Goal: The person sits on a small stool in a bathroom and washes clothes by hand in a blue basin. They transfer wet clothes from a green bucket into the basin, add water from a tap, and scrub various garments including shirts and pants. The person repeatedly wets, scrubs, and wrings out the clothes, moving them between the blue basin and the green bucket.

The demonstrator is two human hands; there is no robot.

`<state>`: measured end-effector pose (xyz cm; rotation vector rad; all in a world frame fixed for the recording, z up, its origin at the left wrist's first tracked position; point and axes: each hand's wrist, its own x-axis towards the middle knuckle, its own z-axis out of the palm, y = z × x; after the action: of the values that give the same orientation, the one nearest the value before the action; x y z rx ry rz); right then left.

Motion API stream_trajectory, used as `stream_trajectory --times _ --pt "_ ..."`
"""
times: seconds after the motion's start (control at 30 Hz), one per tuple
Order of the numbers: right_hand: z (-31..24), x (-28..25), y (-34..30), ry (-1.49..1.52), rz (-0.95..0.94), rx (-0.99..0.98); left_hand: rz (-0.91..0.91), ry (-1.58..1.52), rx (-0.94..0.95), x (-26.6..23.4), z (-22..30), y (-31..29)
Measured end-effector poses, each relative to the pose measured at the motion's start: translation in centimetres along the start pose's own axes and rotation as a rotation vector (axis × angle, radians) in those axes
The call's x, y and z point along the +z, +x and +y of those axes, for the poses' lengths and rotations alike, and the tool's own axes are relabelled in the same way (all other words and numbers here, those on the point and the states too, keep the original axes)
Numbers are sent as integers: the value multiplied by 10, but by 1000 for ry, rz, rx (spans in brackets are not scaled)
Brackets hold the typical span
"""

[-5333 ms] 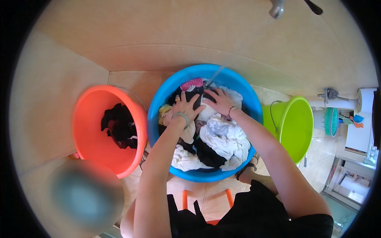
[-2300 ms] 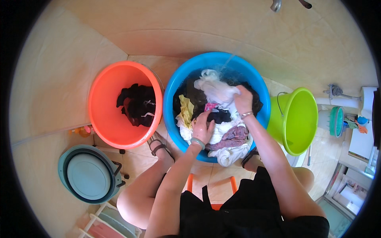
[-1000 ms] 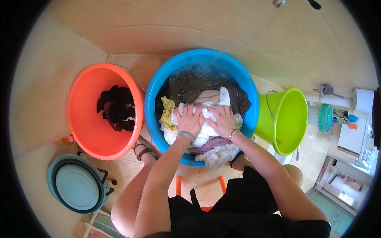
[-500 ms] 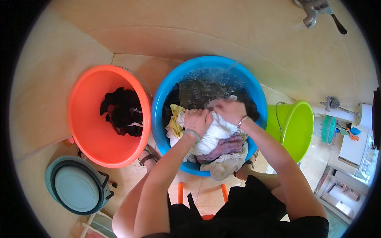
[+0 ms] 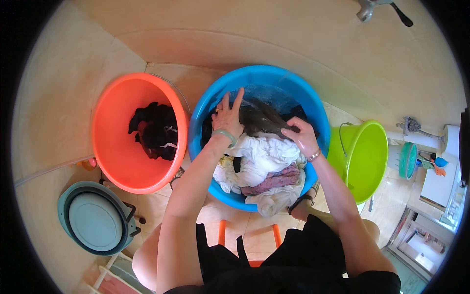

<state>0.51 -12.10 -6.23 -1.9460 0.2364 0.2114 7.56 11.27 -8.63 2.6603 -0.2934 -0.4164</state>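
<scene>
A blue tub (image 5: 198, 115) holds water and a heap of wet laundry. My left hand (image 5: 228, 118), fingers spread, lies at the left of the dark cloth near the water. My right hand (image 5: 302, 138) pinches the edge of that dark, wet cloth (image 5: 259, 120), whose kind of garment I cannot make out. Nearer to me, white cloth (image 5: 267, 152) is bunched up, with a purplish patterned cloth (image 5: 274, 181) and an off-white cloth (image 5: 269, 201) hanging over the tub's near rim. Bits of yellow cloth show at the left of the pile.
An orange bucket (image 5: 115, 142) with dark clothes (image 5: 159, 130) stands to the left, a lime-green bucket (image 5: 364, 161) to the right. A grey-green folding basin (image 5: 95, 223) rests at lower left. A metal tap (image 5: 367, 10) juts from the wall at top right. Orange stool legs (image 5: 223, 232) show below.
Both hands have left the white cloth. My left hand has moved up and left with fingers spreading; my right hand has moved right and now grips the dark cloth, lifting part of it.
</scene>
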Motion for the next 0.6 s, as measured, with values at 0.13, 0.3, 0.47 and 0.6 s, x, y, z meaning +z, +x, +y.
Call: stream_trajectory --times 0.13,0.3,0.47,0.6 --pt "-60 -23 -35 95 22 -176 -330 33 72 -9 7 11" --pt "-152 -63 -56 267 227 -315 -420 -906 281 -61 26 2" --pt "-182 -101 -43 295 102 -491 -143 -1239 365 -103 55 -4" --pt "-115 -89 -26 85 107 -445 -39 -1211 329 -75 33 6"
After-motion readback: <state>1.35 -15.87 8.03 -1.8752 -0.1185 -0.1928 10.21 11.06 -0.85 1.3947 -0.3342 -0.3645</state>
